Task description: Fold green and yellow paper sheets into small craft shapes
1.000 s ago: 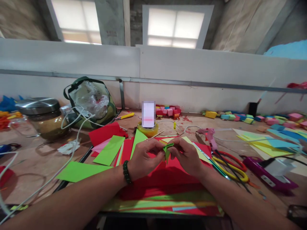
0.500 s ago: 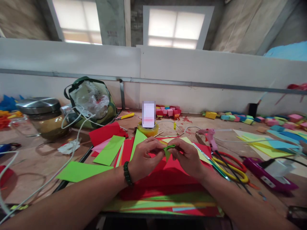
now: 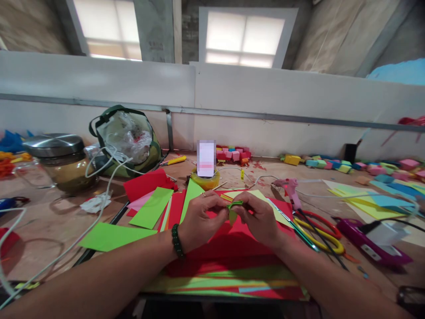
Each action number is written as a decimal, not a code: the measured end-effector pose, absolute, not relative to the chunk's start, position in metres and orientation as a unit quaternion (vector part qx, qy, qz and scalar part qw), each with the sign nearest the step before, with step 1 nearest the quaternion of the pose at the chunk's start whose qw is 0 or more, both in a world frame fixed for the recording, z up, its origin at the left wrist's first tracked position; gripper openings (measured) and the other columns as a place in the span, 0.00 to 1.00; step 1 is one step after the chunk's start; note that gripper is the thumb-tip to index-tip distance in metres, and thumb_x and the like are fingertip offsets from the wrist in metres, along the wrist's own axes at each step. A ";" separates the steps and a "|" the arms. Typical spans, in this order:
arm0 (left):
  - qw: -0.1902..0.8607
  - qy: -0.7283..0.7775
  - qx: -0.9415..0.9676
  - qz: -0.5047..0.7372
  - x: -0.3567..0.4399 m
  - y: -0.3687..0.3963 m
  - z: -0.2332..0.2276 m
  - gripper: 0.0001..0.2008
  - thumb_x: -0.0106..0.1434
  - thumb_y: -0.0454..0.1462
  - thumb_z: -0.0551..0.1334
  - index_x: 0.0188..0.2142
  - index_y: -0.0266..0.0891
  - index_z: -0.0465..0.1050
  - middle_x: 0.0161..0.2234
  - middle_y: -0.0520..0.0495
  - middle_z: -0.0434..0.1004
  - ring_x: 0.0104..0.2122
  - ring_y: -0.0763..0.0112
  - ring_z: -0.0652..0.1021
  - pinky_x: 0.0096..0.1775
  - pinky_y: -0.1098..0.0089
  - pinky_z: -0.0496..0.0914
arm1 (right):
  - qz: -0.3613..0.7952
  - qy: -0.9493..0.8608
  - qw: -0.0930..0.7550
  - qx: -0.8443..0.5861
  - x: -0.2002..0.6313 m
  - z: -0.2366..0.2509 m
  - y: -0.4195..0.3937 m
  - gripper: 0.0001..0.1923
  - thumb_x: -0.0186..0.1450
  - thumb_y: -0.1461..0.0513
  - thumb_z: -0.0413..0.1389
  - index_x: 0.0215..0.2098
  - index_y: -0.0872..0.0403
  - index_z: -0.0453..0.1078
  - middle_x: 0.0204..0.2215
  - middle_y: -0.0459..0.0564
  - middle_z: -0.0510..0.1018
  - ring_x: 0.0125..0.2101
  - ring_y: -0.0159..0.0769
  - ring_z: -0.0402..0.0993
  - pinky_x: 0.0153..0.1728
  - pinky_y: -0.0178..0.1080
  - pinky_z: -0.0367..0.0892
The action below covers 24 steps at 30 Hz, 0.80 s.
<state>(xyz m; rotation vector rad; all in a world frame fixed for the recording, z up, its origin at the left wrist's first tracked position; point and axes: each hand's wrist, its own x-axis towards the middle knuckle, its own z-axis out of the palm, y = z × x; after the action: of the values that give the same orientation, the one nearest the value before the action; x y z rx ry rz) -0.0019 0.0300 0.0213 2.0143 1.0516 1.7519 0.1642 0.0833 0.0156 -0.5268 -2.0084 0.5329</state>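
A small folded piece of green paper (image 3: 233, 212) is held between my two hands, above the stack of red paper (image 3: 232, 248). My left hand (image 3: 201, 217), with a dark beaded bracelet at its wrist, pinches the paper's left side between thumb and fingers. On the other side, my right hand (image 3: 260, 217) grips the folded upper edge, its fingers closed. Part of the green piece hides behind the fingertips. Green paper sheets (image 3: 152, 208) lie to the left of my hands, overlapping pink and red ones.
Beyond my hands a phone (image 3: 206, 158) leans upright at a tape roll (image 3: 205, 180). At right lie a pink glue gun (image 3: 292, 192), scissors (image 3: 327, 235) with red and yellow handles, and a purple power strip (image 3: 372, 243). A lidded glass jar (image 3: 64, 166) and a bag (image 3: 146, 146) stand left.
The green paper has turned slightly between my fingers, and its lower part now looks wider and more rounded. Both hands stay in nearly the same place, still closed on it.
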 end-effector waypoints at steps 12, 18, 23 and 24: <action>0.135 0.366 0.694 0.605 -0.002 0.032 0.018 0.06 0.55 0.26 0.62 0.27 0.35 0.75 0.23 0.50 0.72 0.25 0.76 0.72 0.27 0.77 0.67 | 0.240 -0.804 0.499 -0.215 0.163 0.017 0.081 0.07 0.65 0.59 0.57 0.31 0.54 0.68 0.21 0.42 0.68 0.17 0.25 0.59 0.18 0.30 0.57; 0.117 0.345 0.701 0.613 -0.002 0.032 0.019 0.06 0.55 0.25 0.63 0.28 0.34 0.76 0.23 0.49 0.74 0.25 0.76 0.73 0.28 0.77 0.68 | 0.237 -0.802 0.502 -0.221 0.161 0.015 0.083 0.08 0.65 0.59 0.56 0.30 0.54 0.67 0.20 0.42 0.68 0.17 0.25 0.59 0.18 0.31 0.57; 0.116 0.343 0.699 0.617 -0.002 0.034 0.018 0.07 0.54 0.24 0.62 0.29 0.34 0.77 0.24 0.49 0.74 0.25 0.76 0.73 0.27 0.78 0.68 | 0.231 -0.802 0.503 -0.225 0.161 0.012 0.084 0.08 0.65 0.59 0.56 0.30 0.54 0.66 0.20 0.42 0.68 0.17 0.26 0.59 0.19 0.31 0.58; 0.115 0.346 0.700 0.614 -0.002 0.034 0.017 0.07 0.54 0.24 0.63 0.29 0.34 0.77 0.23 0.49 0.74 0.25 0.76 0.73 0.27 0.78 0.68 | 0.232 -0.804 0.500 -0.223 0.161 0.012 0.084 0.08 0.65 0.58 0.56 0.29 0.53 0.66 0.20 0.42 0.68 0.18 0.26 0.60 0.19 0.31 0.58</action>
<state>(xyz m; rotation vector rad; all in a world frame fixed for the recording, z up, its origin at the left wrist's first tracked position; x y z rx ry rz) -0.0018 0.0344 0.0172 2.0517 1.0128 1.8009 0.1614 0.0838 0.0124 -0.5395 -1.9437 0.5617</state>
